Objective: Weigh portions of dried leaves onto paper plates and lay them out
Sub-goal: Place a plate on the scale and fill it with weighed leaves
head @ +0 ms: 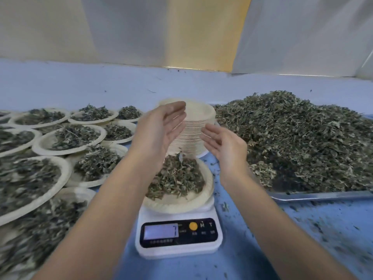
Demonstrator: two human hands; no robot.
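A paper plate [191,201] heaped with dried leaves [177,176] sits on a white digital scale [179,235] in the centre. Above it, my left hand [159,128] and my right hand [222,142] hover with palms facing each other and fingers straight, holding nothing. Behind my hands stands a tall stack of empty paper plates [193,126]. A big pile of dried leaves [298,138] fills a metal tray [323,196] on the right.
Several filled paper plates [68,138] lie spread over the left side of the blue table [302,229], some overlapping. Leaf crumbs are scattered on the table at the right front. A pale wall rises behind.
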